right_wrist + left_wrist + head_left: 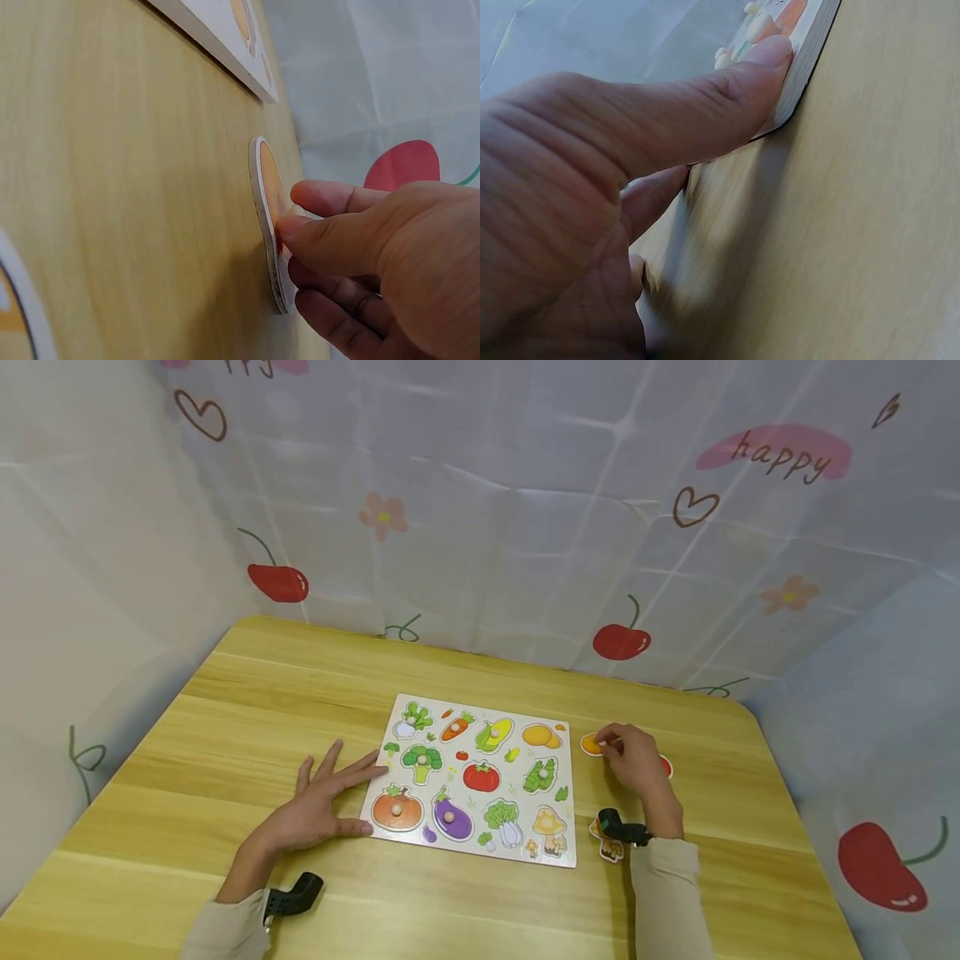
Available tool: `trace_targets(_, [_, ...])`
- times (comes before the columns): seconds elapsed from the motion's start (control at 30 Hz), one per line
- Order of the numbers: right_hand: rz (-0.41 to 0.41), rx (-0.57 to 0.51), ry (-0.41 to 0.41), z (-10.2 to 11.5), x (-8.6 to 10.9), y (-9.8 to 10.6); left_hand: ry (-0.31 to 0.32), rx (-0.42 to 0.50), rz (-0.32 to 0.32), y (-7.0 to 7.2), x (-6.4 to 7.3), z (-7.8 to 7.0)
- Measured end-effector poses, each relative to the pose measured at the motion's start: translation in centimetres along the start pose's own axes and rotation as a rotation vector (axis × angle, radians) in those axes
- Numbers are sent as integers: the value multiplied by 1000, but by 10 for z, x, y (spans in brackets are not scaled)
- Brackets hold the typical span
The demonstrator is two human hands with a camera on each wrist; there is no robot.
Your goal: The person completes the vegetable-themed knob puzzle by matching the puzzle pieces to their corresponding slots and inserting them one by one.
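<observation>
A white vegetable peg puzzle board (480, 810) lies flat on the table. My left hand (307, 814) is at its left side, fingers spread; the thumb (769, 56) rests on the lower left corner and a fingertip touches the left edge. Just right of the board, my right hand (636, 760) pinches the small knob of an orange-yellow puzzle piece (591, 743) between thumb and finger. In the right wrist view that piece (262, 176) appears tilted with the camera; whether it touches the table I cannot tell. Knobs stand on the pumpkin (408, 817), eggplant (459, 822) and several other vegetables.
A mushroom piece (611, 852) lies below the right hand, partly covered by the black wrist camera (618, 825). A red piece (667, 766) shows partly behind that hand. The wooden table (315, 677) meets a printed curtain (480, 543) at the back.
</observation>
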State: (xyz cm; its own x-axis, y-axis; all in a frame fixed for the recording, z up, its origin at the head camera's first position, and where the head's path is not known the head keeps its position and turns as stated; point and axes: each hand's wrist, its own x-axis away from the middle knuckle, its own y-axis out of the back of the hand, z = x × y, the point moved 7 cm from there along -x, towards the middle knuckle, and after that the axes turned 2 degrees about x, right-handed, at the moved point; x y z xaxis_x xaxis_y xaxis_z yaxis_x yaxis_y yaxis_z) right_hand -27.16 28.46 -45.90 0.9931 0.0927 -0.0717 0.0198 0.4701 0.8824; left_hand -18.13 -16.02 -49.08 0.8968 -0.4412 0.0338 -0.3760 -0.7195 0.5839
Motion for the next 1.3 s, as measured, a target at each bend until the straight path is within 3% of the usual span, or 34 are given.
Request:
trace_targets(0.23, [-9,-2,-3,0,-2,-1,0,-3,0,0,0,0])
trace_targets(0.53, [-21,-48,23,22,-7,1,2,-9,-3,0,0,2])
trace_targets(1.3, [68,-71,98,67,-19,-37,5,-2,-4,0,0,2])
